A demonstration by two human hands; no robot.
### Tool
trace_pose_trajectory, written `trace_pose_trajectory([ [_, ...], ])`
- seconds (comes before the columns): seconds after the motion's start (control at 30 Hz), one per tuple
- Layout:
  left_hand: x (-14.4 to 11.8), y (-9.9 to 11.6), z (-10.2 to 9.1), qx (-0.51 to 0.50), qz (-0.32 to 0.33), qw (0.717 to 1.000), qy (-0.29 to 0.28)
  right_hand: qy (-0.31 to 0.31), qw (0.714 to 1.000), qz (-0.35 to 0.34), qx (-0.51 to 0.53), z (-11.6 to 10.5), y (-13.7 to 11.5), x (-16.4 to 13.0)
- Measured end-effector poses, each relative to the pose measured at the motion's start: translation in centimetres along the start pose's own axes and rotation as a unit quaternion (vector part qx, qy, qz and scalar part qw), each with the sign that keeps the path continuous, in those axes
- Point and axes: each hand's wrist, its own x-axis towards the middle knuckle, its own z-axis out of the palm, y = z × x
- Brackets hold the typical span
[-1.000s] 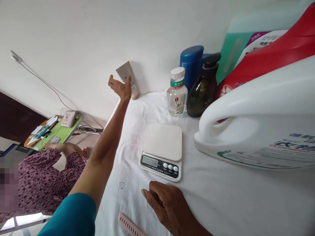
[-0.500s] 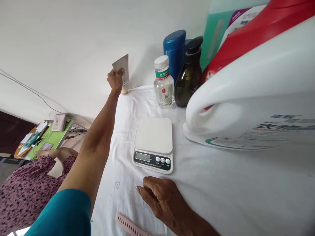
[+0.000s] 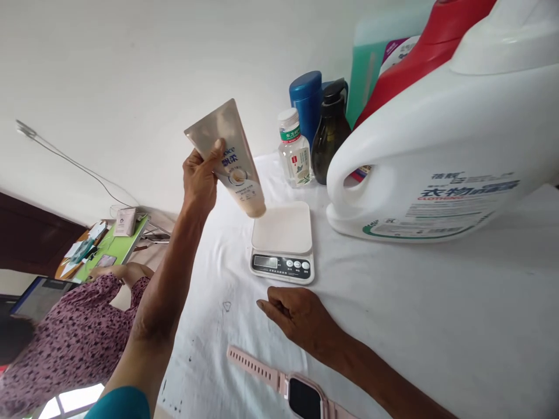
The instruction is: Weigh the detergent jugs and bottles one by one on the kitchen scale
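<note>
My left hand [image 3: 200,181] grips a beige squeeze tube [image 3: 227,157] by its crimped upper end. The tube hangs cap down in the air, just above the left rear corner of a small white kitchen scale [image 3: 283,241]. My right hand [image 3: 297,317] rests palm down on the white cloth [image 3: 414,302] in front of the scale, fingers loosely curled and holding nothing. A pink smartwatch [image 3: 288,390] lies on the cloth close to my right wrist.
A large white detergent jug [image 3: 437,157] lies to the right of the scale, with a red jug [image 3: 410,52] behind it. A small clear bottle [image 3: 296,150], a dark pump bottle [image 3: 329,137] and a blue bottle [image 3: 307,102] stand by the wall. A person in a patterned top [image 3: 65,337] sits at lower left.
My left hand closed on the tube by the wall, lifted it and carried it toward me, over the scale. My right hand stayed on the cloth. The watch face came into view.
</note>
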Motion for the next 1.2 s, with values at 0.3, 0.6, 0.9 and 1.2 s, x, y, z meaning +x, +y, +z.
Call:
trace_pose_trajectory([
  [0.3,-4.2,-0.9,2.9,0.012,-0.028,0.997,-0.074,0.005,1.000,0.001,-0.006,-0.1,-0.4,0.2],
  [0.6,-5.0,-1.5,3.3,0.029,-0.006,0.998,-0.054,0.008,1.000,-0.001,-0.012,-0.2,-0.6,0.2],
  [0.9,-7.9,-0.7,0.9,0.103,0.015,0.992,-0.068,-0.001,1.000,0.001,-0.009,-0.4,-0.5,0.2],
  [1.2,-12.9,-9.0,-4.7,0.082,-0.125,0.986,0.080,-0.015,1.000,-0.003,-0.007,-0.7,-0.9,0.3],
])
